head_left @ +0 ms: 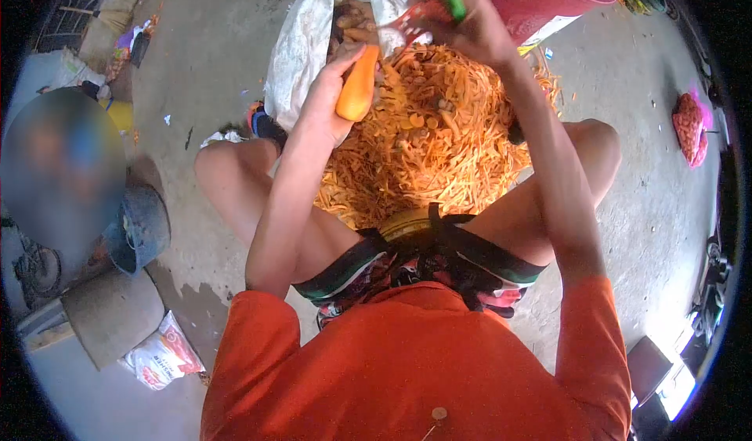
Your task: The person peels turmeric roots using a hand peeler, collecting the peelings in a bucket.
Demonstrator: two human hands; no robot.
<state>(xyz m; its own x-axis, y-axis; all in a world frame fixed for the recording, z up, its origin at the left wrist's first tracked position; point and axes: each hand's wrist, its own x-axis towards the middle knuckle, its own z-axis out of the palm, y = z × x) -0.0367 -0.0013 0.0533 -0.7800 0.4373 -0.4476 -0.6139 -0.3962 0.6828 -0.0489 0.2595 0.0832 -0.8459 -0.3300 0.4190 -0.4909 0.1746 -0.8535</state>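
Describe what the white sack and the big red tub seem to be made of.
The white sack looks like thin woven plastic with a dull finish: it creases and folds softly, though the weave isn't clear, so cloth is possible. The red tub is probably hard plastic, fairly smooth, as its wall holds a stiff, even curve.

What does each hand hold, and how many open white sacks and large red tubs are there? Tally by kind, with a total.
Carrot in left hand: 1
Green-and-red tool in right hand: 1
Open white sack: 1
Large red tub: 1
Total: 4
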